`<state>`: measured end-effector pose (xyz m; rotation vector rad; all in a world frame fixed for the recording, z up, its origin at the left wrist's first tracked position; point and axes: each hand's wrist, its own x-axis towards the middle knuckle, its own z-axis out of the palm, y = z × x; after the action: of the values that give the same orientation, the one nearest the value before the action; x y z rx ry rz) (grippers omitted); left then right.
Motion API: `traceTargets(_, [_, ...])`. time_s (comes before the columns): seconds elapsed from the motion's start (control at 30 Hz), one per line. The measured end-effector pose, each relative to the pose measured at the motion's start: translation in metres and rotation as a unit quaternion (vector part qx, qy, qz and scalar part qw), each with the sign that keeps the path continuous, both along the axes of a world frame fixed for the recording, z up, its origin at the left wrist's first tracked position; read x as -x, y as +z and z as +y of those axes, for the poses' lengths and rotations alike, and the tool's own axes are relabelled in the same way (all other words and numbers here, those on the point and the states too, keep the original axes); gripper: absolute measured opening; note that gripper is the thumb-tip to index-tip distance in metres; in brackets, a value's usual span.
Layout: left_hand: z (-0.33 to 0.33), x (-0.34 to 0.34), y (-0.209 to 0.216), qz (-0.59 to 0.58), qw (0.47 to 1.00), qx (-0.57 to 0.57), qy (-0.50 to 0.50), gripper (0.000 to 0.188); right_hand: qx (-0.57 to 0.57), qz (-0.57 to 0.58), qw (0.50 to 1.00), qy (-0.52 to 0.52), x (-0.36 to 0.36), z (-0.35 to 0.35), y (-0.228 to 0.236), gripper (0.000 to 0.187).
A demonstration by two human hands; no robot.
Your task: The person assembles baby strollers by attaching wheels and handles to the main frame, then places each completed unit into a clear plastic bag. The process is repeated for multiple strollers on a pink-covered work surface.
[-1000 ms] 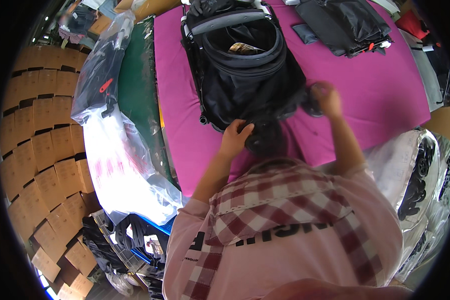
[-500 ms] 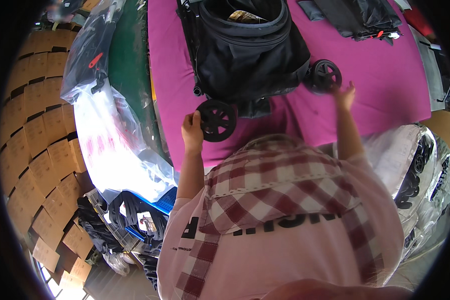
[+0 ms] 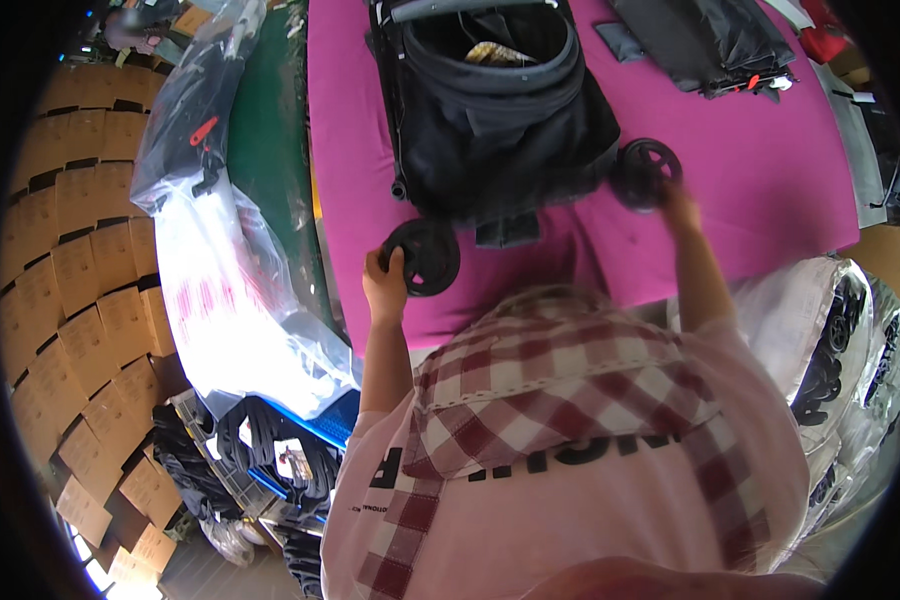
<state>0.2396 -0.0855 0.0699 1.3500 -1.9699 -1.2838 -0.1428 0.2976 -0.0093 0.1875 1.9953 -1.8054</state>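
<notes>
A black fabric stroller [image 3: 510, 140] lies on the magenta-covered table in front of me, its open top with a grey rim toward the far side. My left hand [image 3: 384, 284] is closed on the edge of a black spoked wheel [image 3: 444, 262] at the stroller's near left, thumb on top. At the near right, my right hand [image 3: 679, 210] is closed at the rim of a second black wheel [image 3: 634, 180]; its fingers are partly hidden and slightly blurred. A short black flap [image 3: 507, 231] hangs from the stroller between the wheels.
Folded black pieces [image 3: 705, 45] lie at the table's [image 3: 760, 190] far right. Left of the table are a clear plastic-wrapped item [image 3: 210, 270] and stacked cardboard boxes [image 3: 80, 240]. Bagged black parts [image 3: 820, 370] stand at the right, and a rack with black parts [image 3: 255, 450] at lower left.
My right hand's fingers have gone from spread to closed at the right wheel. The left wheel and my left hand have shifted slightly toward me, and the stroller appears a little lower in view.
</notes>
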Motion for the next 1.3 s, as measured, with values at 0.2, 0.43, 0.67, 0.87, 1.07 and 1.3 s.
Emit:
traceTargets(0.2, [0.005,0.018,0.035,-0.040,0.999,-0.001,0.004,0.034,0.012,0.013,1.000,-0.012,0.011,-0.003,0.011,0.032])
traceTargets(0.43, [-0.045,0.068,0.102,0.118,0.987,0.090,0.058,0.029,-0.021,0.080,0.995,-0.052,0.078,-0.057,0.095,0.035])
traceTargets(0.67, [-0.073,0.227,0.207,0.474,0.876,0.069,-0.053,0.031,0.311,0.131,0.941,0.006,0.113,-0.220,0.236,0.031])
traceTargets(0.87, [-0.103,0.334,0.126,0.299,0.935,0.186,-0.036,0.036,0.226,0.091,0.970,0.025,0.109,-0.296,0.178,0.058])
traceTargets(1.07, [-0.107,0.317,0.058,-0.042,0.971,0.219,-0.091,0.061,-0.290,0.350,0.875,0.167,0.124,-0.281,0.117,0.067])
traceTargets(1.3, [-0.092,0.364,0.075,-0.202,0.832,0.411,-0.311,0.056,-0.378,0.536,0.703,0.275,0.110,-0.335,0.139,0.077])
